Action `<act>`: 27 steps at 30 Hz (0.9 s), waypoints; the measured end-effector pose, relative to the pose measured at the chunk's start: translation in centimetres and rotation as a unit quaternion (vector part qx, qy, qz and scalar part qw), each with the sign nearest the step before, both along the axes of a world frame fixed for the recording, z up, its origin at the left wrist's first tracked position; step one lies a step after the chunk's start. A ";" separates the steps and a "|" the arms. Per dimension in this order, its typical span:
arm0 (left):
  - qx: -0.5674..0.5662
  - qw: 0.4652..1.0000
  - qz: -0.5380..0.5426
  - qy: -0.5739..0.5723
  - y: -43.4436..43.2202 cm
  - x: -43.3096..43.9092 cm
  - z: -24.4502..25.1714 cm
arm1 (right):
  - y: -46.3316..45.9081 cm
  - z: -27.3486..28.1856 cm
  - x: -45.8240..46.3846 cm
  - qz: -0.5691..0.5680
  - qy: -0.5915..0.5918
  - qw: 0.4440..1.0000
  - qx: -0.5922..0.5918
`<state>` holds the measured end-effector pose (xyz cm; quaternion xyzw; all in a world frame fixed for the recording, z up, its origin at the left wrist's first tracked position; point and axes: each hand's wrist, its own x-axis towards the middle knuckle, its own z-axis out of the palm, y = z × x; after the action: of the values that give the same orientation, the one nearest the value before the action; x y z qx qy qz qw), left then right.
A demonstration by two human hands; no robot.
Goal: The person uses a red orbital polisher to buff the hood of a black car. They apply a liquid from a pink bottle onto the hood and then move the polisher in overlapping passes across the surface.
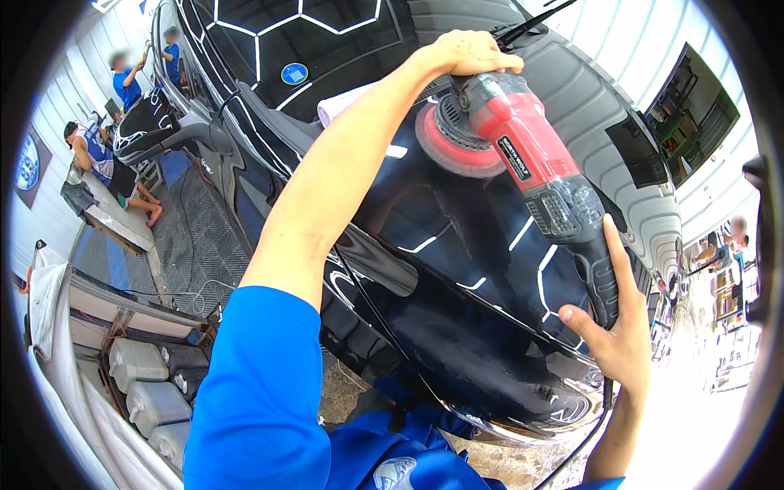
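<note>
A red and black car polisher (539,147) marked North Wolf lies across the upper part of a glossy black car hood (453,226). Its round red pad (459,147) rests against the paint. My left hand (481,55) is wrapped over the polisher's head at the far end. Around the black rear handle (597,275) is my right hand (625,337), thumb on one side and forefinger stretched along the other. A black power cord (579,450) runs down from the handle past my right wrist. My left forearm hides part of the hood and windshield.
A pale cloth (338,105) lies by the windshield base, partly behind my arm. Wiper (533,24) and side mirror (205,131) stick out. Plastic jerrycans (156,407) stand at lower left. One person (92,153) leans on a ledge; another (127,82) stands farther back.
</note>
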<state>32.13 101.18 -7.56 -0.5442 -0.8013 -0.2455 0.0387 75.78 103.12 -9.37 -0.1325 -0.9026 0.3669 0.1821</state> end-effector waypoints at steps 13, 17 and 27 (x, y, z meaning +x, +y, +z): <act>-0.013 0.999 0.044 -0.001 -6.2 -0.6 0.5 | -1.8 0.8 -1.2 0.057 -0.006 0.998 0.028; -0.020 1.000 0.021 -0.005 -9.0 0.5 0.9 | -2.9 1.0 -0.7 0.098 0.005 0.995 0.006; -0.008 0.991 -0.044 -0.127 -9.1 3.4 1.7 | -5.8 -0.4 4.4 0.212 -0.010 0.925 -0.314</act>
<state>35.53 92.13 -5.90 -0.5435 -0.7770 -0.3078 -0.0783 80.22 97.30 -9.77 0.0080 -0.7499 0.6603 0.0402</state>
